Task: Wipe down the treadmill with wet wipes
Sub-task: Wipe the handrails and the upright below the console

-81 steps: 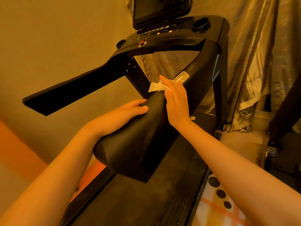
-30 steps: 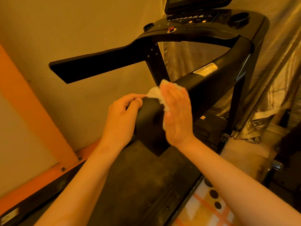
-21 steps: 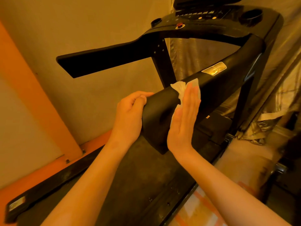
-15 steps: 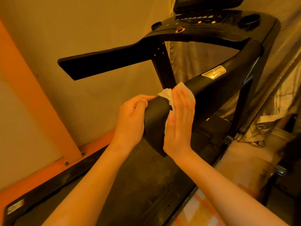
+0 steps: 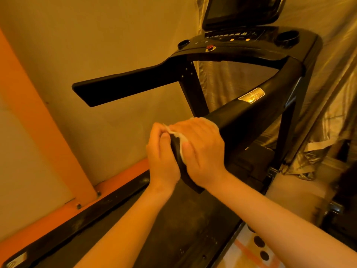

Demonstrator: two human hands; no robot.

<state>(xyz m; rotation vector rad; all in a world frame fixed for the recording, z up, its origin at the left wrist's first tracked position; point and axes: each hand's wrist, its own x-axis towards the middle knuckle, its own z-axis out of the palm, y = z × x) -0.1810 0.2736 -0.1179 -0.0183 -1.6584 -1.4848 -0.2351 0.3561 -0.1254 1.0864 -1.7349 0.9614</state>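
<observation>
Treadmill [image 5: 251,120] black throughout. Wet wipe [image 5: 180,137] white, centre of frame. Console button [image 5: 211,47] red. Handrail label [image 5: 252,95] gold. Beam [image 5: 38,122] orange, left. Wall [image 5: 116,35] tan. Curtain [image 5: 328,93] shiny, metallic, right. Floor mat [image 5: 249,254] pale, orange lines, black dots, lower right.

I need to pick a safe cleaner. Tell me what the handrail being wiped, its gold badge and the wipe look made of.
The handrail: likely black moulded plastic, matte, with only a dull sheen. The badge: metal or metallic foil, glossy; it glints. The wet wipe: thin white nonwoven cloth, crumpled under the right hand.
</observation>
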